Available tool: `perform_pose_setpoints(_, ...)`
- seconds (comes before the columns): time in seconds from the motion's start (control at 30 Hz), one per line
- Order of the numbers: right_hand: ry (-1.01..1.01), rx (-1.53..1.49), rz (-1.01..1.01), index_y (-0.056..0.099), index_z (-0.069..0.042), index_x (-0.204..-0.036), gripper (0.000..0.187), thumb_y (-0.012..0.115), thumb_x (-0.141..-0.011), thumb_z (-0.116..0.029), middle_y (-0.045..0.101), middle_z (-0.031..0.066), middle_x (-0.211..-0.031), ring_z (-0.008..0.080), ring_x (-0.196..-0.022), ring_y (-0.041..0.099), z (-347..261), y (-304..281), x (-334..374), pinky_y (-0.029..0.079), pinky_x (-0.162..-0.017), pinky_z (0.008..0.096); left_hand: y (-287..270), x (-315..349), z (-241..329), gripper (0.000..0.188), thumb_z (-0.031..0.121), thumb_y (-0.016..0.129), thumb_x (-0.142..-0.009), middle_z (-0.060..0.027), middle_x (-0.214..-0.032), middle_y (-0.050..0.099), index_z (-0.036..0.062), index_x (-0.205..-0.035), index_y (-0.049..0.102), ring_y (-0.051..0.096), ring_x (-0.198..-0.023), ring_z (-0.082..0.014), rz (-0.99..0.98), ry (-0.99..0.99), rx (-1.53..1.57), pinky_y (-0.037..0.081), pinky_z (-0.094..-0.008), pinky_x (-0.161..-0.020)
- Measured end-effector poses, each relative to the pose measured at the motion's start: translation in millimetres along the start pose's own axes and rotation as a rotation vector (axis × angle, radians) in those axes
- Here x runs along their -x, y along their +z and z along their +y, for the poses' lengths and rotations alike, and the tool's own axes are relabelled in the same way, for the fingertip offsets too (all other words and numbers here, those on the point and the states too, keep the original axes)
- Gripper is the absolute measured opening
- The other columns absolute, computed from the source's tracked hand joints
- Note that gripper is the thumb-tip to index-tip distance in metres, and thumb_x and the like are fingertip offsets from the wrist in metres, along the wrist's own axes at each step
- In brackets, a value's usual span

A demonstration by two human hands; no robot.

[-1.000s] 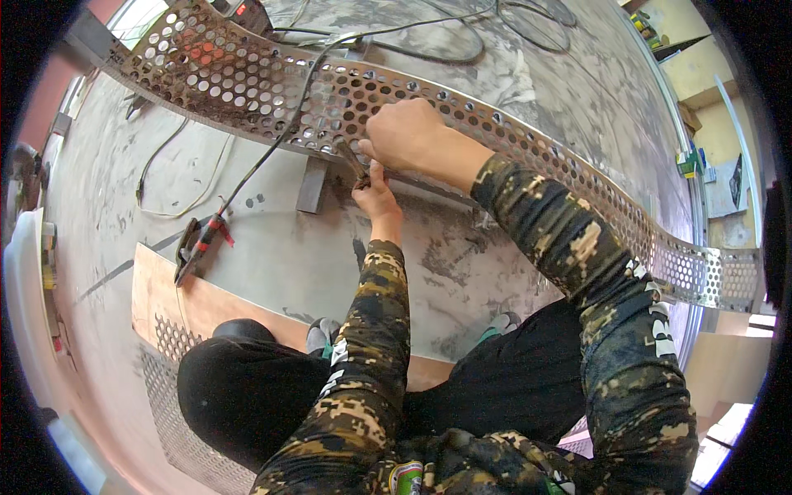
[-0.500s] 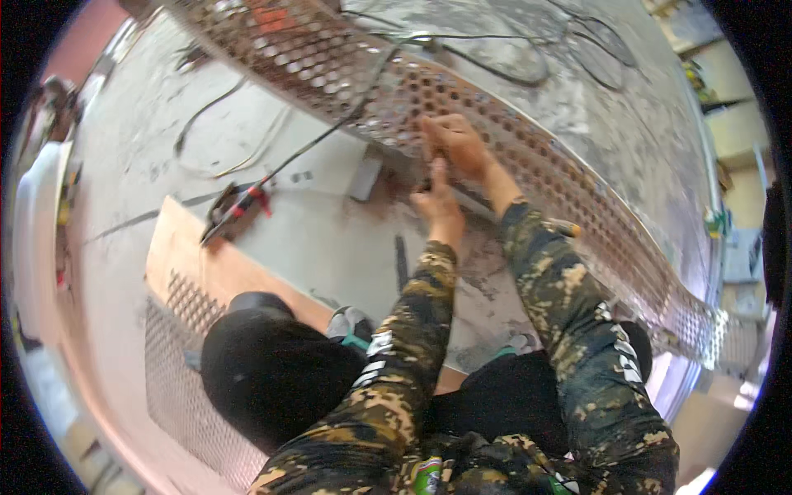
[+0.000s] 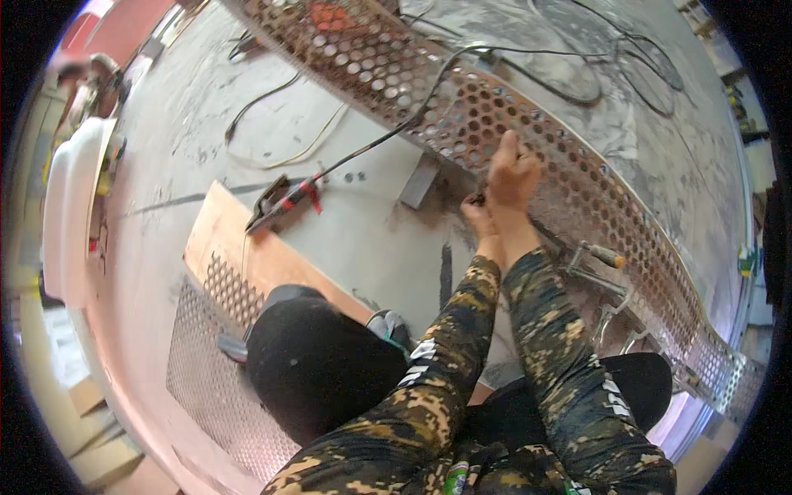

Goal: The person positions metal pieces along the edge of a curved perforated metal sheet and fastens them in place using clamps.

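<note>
A dusty grey concrete floor (image 3: 190, 157) carries everything. A long perforated metal tray (image 3: 577, 181) runs from twelve to four o'clock. A wooden board (image 3: 247, 247), perforated sheet (image 3: 198, 371) and welding holder (image 3: 285, 202) lie toward nine o'clock.

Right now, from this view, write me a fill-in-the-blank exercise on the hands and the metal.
1. The right hand rests on a long metal tray full of round ____.
2. The left hand sits just ____ the right hand in the picture.
3. Both sleeves bear a ____ pattern.
4. The pliers have ____ handles.

Missing words: holes; below; camouflage; red
</note>
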State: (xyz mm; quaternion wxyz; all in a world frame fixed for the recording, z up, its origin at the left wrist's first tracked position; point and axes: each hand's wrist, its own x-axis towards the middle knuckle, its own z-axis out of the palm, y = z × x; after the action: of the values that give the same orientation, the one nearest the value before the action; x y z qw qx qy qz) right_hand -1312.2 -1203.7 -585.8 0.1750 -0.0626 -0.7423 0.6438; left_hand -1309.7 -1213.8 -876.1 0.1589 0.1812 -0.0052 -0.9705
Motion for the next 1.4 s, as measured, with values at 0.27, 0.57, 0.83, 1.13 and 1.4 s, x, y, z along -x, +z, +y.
perform_pose_setpoints(0.27, -0.059, -0.007, -0.865, 0.054, -0.004, -0.054, 0.042, 0.064, -0.09, -0.023, 0.046, -0.0014, -0.049, 0.0066, -0.046, 0.041, 42, -90, -71, 0.031, -0.044, 0.0261, 58, 77, -71, 0.066, 0.037, 0.076, -0.082, -0.0106, -0.113, 0.045, -0.0013, -0.117, 0.035, 0.049, -0.1, -0.0215, 0.255, 0.085, -0.675, 0.042, -0.0336, -0.09)
perform_pose_setpoints(0.57, 0.082, -0.097, -0.241, 0.057, -0.003, -0.058, 0.042, 0.059, -0.093, -0.026, 0.049, -0.0021, -0.051, 0.0077, -0.048, 0.04, 22, -58, -28, 0.029, -0.045, 0.0272, 28, 55, -33, 0.057, 0.024, 0.073, -0.085, -0.0113, -0.118, 0.048, -0.002, -0.121, 0.037, 0.05, -0.107, -0.0224, -0.11, -0.17, -0.04, 0.043, -0.0345, -0.093)
perform_pose_setpoints(0.83, 0.14, -0.03, -1.041, 0.062, -0.001, -0.065, 0.035, 0.062, -0.091, -0.023, 0.055, 0.0001, -0.057, 0.0067, -0.05, 0.048, 33, -88, -70, 0.037, -0.047, 0.0239, 76, 79, -62, 0.063, 0.024, 0.074, -0.084, -0.0123, -0.123, 0.046, -0.0045, -0.124, 0.034, 0.051, -0.107, -0.0205, 0.191, 0.028, -0.586, 0.045, -0.0359, -0.092)
perform_pose_setpoints(1.13, -0.092, 0.074, 0.179, 0.066, -0.001, -0.084, 0.026, 0.059, -0.09, -0.025, 0.065, 0.0196, -0.076, 0.0326, -0.069, 0.063, 46, -63, -14, 0.047, -0.063, 0.0364, 72, 100, -73, 0.041, 0.025, 0.069, -0.089, -0.0051, -0.1, 0.052, -0.0014, -0.109, 0.044, 0.054, -0.096, -0.019, 0.093, -0.017, -0.566, 0.048, -0.0339, -0.083)
perform_pose_setpoints(1.4, 0.007, -0.012, -1.026, 0.067, -0.004, -0.094, 0.013, 0.063, -0.082, -0.01, 0.063, 0.0015, -0.081, 0.0108, -0.078, 0.056, 40, -129, -68, 0.046, -0.074, 0.0293, 61, 93, -76, 0.037, 0.028, 0.065, -0.092, -0.0042, -0.098, 0.055, 0.0005, -0.109, 0.046, 0.056, -0.092, -0.0181, 0.119, -0.007, -0.54, 0.047, -0.032, -0.077)
